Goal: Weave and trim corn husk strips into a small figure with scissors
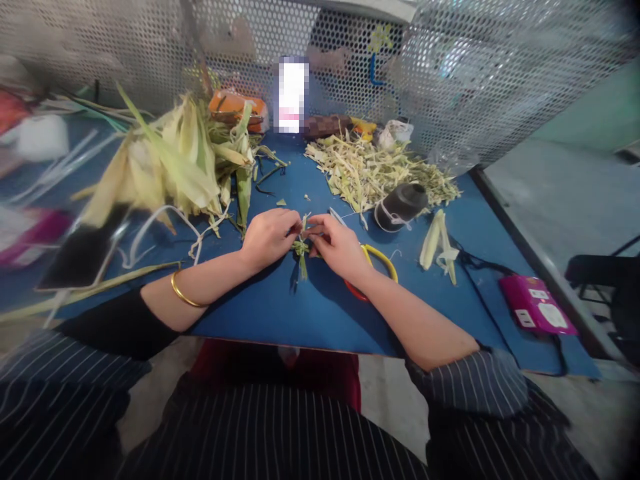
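So both hands are meeting near the middle of a blue table (280,313), and they're working on a small green bundle (301,248) that looks like strips of husk. The left hand (270,240) is pinching at its top, fingers curled in narrow. The right hand (343,250) is closing in from the other side, thumb and fingertips also gripping the bundle, though exactly which strand each one is holding is too small to tell. The bundle's loose ends are hanging down below the fingers. A gold bangle (183,290) is sitting on the left forearm.

Scissors with yellow and red handles (390,263) are lying partly under the right hand and forearm. Just past them, a black spool (407,200) is tilting on its side, pale string wrapping round it. A couple of pale husk pieces (433,247) are resting to the right of that, and a purple packet (537,303) is lying near the table's right edge. Further back, a heap of husk scraps (365,167) is spreading out, while bigger corn husks (185,153) are piling up on the left.
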The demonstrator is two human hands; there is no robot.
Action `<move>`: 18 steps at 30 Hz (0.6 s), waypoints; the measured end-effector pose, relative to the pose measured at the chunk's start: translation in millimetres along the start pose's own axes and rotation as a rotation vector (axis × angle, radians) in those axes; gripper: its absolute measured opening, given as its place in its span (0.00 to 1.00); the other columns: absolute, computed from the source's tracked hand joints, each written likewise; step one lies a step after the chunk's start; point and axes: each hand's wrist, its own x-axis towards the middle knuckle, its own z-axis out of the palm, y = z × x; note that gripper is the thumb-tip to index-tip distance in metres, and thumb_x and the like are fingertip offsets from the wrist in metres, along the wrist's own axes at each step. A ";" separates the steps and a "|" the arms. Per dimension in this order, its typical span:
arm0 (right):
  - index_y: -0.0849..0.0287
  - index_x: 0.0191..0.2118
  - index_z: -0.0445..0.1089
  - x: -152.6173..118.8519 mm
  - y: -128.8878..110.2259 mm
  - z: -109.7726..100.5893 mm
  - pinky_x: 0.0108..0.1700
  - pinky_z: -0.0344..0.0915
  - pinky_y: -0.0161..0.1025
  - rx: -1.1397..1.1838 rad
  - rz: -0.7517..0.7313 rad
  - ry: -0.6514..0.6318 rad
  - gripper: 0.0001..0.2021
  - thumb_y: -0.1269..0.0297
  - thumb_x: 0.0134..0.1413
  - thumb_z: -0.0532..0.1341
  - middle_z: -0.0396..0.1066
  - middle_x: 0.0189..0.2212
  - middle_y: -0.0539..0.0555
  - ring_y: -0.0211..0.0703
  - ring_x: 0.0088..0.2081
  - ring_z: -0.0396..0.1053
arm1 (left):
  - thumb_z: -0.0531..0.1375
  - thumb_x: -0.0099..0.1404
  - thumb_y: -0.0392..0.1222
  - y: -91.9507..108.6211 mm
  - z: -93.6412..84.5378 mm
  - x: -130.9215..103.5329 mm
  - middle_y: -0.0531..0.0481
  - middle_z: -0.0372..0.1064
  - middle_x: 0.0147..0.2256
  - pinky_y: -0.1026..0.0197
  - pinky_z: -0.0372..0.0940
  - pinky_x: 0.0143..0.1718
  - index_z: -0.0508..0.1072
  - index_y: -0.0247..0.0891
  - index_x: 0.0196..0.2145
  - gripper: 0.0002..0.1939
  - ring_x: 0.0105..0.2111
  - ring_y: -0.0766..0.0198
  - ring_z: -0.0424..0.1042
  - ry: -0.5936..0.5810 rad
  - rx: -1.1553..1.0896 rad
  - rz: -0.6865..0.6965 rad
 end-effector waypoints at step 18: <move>0.59 0.33 0.75 14.0 -5.9 -3.1 0.30 0.67 0.35 0.319 0.209 0.000 0.07 0.70 0.43 0.64 0.71 0.22 0.48 0.33 0.22 0.67 | 0.51 0.67 0.37 1.2 0.6 -0.4 0.47 0.74 0.33 0.61 0.64 0.37 0.71 0.38 0.31 0.10 0.36 0.63 0.70 0.053 0.042 0.231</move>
